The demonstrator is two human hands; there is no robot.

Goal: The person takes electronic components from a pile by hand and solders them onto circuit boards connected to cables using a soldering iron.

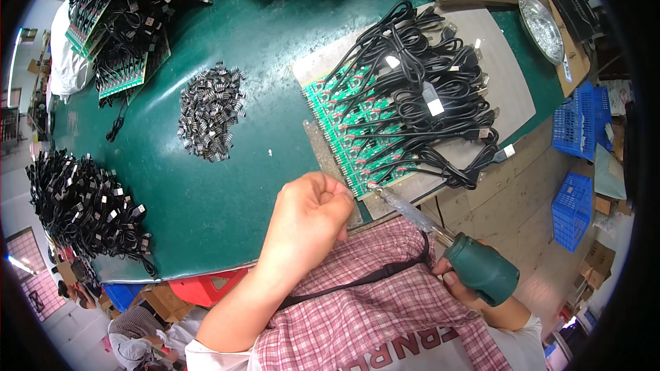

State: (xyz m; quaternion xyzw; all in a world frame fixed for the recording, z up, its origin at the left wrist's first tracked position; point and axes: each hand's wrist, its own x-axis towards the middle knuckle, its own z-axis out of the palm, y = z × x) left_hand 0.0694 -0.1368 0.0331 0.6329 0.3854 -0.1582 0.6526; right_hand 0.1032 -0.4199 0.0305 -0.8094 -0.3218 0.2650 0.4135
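Soldering iron (481,268) at near edge of circuit-board panel (352,139) on worktop (206,209).
Right hand (462,290) grips handle; left hand (313,209), fingers curled closed, contents indeterminable, beside panel. Panel probably stiff, joints fragile: hold by edges.

Faces a table (275,34), with circuit boards (347,154) on a sheet (512,72) right of the middle. Has cables (426,96) over and to the right of these boards, small parts (212,111) piled to their left. Has a cable heap (89,206) at the near left edge, more boards (124,81) at the far left. Has the left hand (313,206) just beside the near corner of the circuit boards, the soldering iron (481,268) to its right, crates (574,124) beyond the table's right edge.
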